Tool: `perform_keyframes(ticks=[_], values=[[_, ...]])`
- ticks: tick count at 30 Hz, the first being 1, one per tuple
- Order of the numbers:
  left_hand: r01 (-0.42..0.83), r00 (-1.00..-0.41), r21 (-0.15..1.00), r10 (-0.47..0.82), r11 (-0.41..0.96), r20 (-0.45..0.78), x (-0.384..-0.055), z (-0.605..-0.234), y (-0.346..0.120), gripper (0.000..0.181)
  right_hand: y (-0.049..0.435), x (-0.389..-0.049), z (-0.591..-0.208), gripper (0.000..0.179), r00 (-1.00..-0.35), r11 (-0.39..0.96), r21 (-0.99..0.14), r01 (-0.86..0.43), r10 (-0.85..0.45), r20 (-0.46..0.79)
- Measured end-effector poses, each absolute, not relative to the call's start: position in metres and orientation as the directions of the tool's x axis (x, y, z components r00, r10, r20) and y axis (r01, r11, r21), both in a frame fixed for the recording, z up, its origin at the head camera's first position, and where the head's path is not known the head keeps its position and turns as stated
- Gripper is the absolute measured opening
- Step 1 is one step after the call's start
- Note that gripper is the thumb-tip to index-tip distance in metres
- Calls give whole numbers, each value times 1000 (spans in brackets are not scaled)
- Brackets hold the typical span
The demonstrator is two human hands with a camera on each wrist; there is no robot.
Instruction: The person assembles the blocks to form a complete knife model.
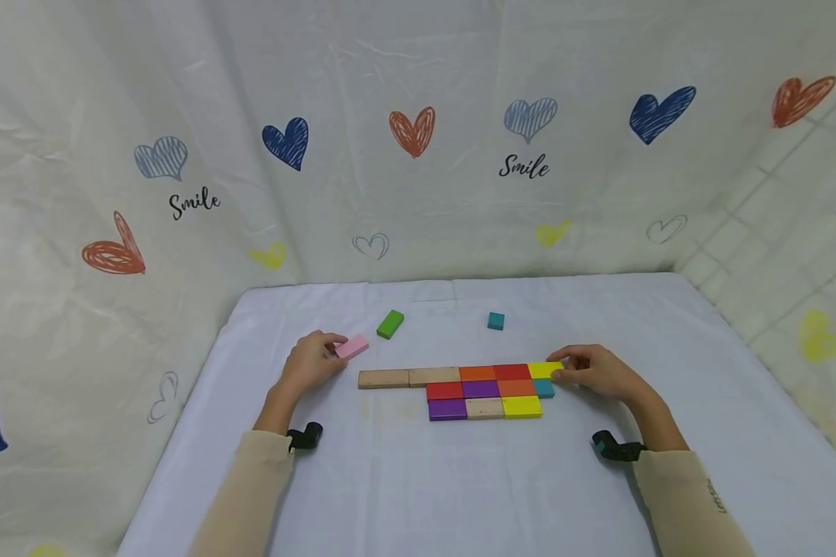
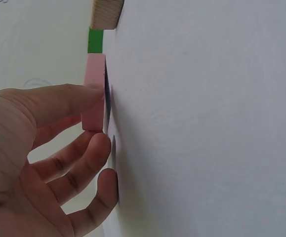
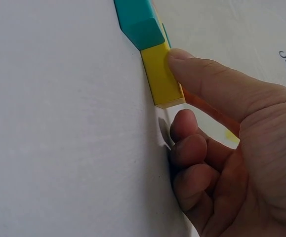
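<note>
Between thumb and fingers, my left hand [image 1: 310, 361] pinches a pink wooden block [image 1: 352, 346] left of the block layout. In the left wrist view a dark shadow runs along the underside of that block. My right hand [image 1: 595, 371] grips the yellow block [image 1: 545, 370] at the right end of the top row, thumb on its near side. Flat blocks lie side by side in three rows. The top row starts with two plain wood blocks [image 1: 383, 379], followed by orange, red and yellow. Below the yellow one is a teal block [image 1: 543, 388], partly beside the right fingertips.
A loose green block [image 1: 390, 324] lies beyond the pink one, and a small teal block [image 1: 496, 321] sits near the back. White cloth [image 1: 474, 487] covers the table. A curtain printed with hearts [image 1: 412, 131] hangs behind it.
</note>
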State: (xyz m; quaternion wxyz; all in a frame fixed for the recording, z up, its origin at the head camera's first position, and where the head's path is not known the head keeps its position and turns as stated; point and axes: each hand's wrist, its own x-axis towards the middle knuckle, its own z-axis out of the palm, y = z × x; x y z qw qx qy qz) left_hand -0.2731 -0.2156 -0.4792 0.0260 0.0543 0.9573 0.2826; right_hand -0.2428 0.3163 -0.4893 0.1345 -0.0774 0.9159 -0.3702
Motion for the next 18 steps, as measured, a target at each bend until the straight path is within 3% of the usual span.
perform_keyframes(ticks=[18], values=[[195, -978, 668, 194, 718, 77, -264, -463, -221, 39, 316, -242, -490, 40, -953, 714, -699, -47, -242, -183]])
